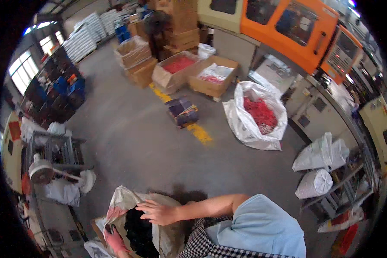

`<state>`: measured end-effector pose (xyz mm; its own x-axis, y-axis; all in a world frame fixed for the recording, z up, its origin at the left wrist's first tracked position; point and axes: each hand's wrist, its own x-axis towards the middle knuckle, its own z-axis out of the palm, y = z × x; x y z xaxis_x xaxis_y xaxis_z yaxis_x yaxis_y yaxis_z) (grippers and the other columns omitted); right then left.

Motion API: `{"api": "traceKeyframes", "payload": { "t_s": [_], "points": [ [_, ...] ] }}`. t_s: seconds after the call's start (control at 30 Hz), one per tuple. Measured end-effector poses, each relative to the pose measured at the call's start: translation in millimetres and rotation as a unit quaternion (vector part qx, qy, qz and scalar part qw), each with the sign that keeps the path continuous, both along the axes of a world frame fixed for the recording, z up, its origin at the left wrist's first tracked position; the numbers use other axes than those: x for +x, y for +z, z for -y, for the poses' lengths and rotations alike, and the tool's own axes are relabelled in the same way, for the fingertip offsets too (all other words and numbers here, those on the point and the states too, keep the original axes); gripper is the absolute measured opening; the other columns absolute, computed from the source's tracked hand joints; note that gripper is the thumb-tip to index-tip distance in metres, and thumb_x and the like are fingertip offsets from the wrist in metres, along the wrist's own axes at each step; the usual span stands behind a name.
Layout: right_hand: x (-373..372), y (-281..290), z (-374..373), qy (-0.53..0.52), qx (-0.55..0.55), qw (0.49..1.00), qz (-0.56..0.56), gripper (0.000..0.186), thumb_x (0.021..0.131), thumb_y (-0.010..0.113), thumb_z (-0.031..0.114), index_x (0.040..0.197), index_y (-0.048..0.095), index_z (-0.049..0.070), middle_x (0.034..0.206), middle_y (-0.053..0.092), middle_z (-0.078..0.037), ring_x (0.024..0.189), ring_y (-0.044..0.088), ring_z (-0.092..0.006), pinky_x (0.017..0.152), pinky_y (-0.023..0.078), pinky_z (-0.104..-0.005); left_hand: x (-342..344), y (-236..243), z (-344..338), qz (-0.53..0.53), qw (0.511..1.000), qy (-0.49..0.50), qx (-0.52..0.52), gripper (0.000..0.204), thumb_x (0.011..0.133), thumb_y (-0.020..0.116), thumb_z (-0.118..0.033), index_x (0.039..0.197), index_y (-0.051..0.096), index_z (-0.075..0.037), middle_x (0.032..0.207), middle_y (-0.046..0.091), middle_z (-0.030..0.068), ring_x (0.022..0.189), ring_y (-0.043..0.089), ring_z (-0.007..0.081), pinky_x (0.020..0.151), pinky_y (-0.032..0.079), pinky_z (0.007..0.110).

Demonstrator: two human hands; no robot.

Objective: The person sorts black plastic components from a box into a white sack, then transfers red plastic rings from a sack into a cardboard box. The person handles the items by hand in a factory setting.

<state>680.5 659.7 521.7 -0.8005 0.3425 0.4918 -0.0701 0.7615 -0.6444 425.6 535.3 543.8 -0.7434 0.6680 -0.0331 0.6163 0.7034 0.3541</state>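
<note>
A whitish woven sack (171, 234) stands with its mouth open at the lower edge, holding a heap of small black pieces (138, 235). My right hand (158, 213) reaches across from the right, its fingers spread over the sack's near right rim and the edge of the black heap, with nothing held. At the sack's left side is my left hand (116, 242), looking pinkish. Its fingers are curled beside the black pieces, and dark bits show at the fingertips; what they grip is too blurred to make out.
A white sack of red pieces (260, 112) stands ahead on the right. Cardboard boxes (213, 79) and an orange machine (288, 32) are behind it. A dark bundle (182, 112) lies by the yellow floor line (200, 133). A fan (41, 172) stands left; stacked racks (333, 189) stand right.
</note>
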Motion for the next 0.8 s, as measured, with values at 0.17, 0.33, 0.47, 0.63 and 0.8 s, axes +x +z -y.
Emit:
{"api": "traceKeyframes", "payload": {
  "t_s": [0.17, 0.33, 0.47, 0.63, 0.8],
  "points": [
    [69, -6, 41, -0.056, -0.146, 0.988, -0.007, 0.071, 0.074, 0.063, 0.018, 0.132, 0.024, 0.008, 0.130, 0.028, -0.017, 0.117, 0.034, -0.0323, 0.097, 0.030, -0.0398, 148, 33, 14, 0.110, 0.937, -0.104, 0.315, 0.033, 0.085, 0.049, -0.009, 0.114, 0.045, 0.005, 0.115, 0.049, 0.0161, 0.106, 0.046, 0.0245, 0.093, 0.034, 0.034],
    [139, 3, 57, -0.084, -0.229, 0.966, -0.086, 0.064, 0.077, 0.060, 0.020, 0.130, 0.027, 0.006, 0.124, 0.037, -0.014, 0.112, 0.040, -0.0282, 0.092, 0.035, -0.0366, 241, -4, 18, 0.383, 0.861, -0.274, 0.193, 0.031, 0.087, 0.042, -0.012, 0.116, 0.043, 0.001, 0.114, 0.049, 0.0118, 0.101, 0.048, 0.0200, 0.087, 0.038, 0.032],
    [177, -6, 54, -0.192, -0.366, 0.905, -0.102, 0.024, 0.088, 0.043, 0.018, 0.107, 0.048, 0.004, 0.096, 0.057, -0.012, 0.090, 0.056, -0.0250, 0.081, 0.040, -0.0319, 291, -7, -2, 0.500, 0.722, -0.454, 0.149, 0.031, 0.090, 0.037, -0.016, 0.117, 0.040, -0.003, 0.114, 0.049, 0.0081, 0.096, 0.050, 0.0165, 0.081, 0.041, 0.030],
    [203, -38, 22, -0.255, -0.287, 0.921, -0.070, 0.020, 0.088, 0.039, 0.017, 0.088, 0.054, 0.004, 0.084, 0.058, -0.013, 0.081, 0.057, -0.0297, 0.071, 0.043, -0.0339, 339, 51, -43, 0.381, 0.758, -0.529, 0.036, 0.034, 0.088, 0.040, -0.008, 0.121, 0.040, -0.002, 0.116, 0.049, 0.0078, 0.103, 0.049, 0.0172, 0.085, 0.040, 0.030],
    [212, -46, -28, -0.346, -0.104, 0.932, -0.041, 0.012, 0.083, 0.047, 0.012, 0.088, 0.057, 0.006, 0.080, 0.060, -0.013, 0.069, 0.058, -0.0324, 0.059, 0.046, -0.0376, 338, 57, -42, 0.280, 0.901, -0.315, -0.106, 0.039, 0.085, 0.048, -0.014, 0.122, 0.042, -0.003, 0.121, 0.048, 0.0069, 0.109, 0.046, 0.0168, 0.092, 0.035, 0.028]
  ]
}}
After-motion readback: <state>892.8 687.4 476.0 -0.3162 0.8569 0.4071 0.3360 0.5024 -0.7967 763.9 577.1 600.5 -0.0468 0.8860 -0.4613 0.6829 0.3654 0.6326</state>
